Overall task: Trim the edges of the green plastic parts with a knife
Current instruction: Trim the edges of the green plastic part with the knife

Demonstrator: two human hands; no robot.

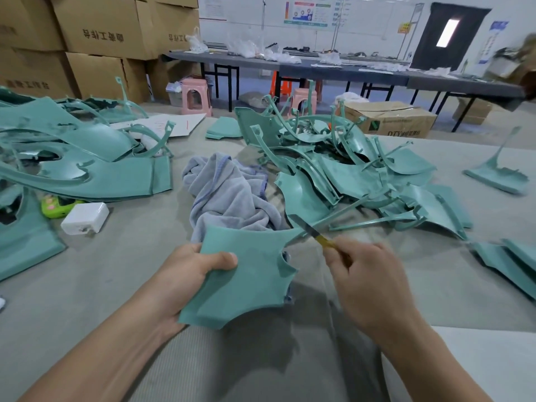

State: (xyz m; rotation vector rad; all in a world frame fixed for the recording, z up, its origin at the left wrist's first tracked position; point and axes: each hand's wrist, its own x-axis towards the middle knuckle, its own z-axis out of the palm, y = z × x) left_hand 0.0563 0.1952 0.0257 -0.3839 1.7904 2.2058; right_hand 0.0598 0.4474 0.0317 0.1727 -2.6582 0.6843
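My left hand (188, 274) grips a flat green plastic part (246, 274) by its left edge, thumb on top, and holds it above the grey table. My right hand (368, 280) grips a knife (311, 232) with a yellow handle. Its silver blade lies against the long thin arm at the part's upper right corner. Behind the blade lies a tangled pile of green parts (356, 169). A second heap of green parts (72, 158) covers the left side of the table.
A crumpled grey towel (229, 192) lies just beyond the held part. A white power adapter (85, 218) and a green toy-like object (55, 206) sit at the left. More green parts (510, 262) lie at the right. Cardboard boxes (101, 24) stand behind; pink stools (195, 97) too.
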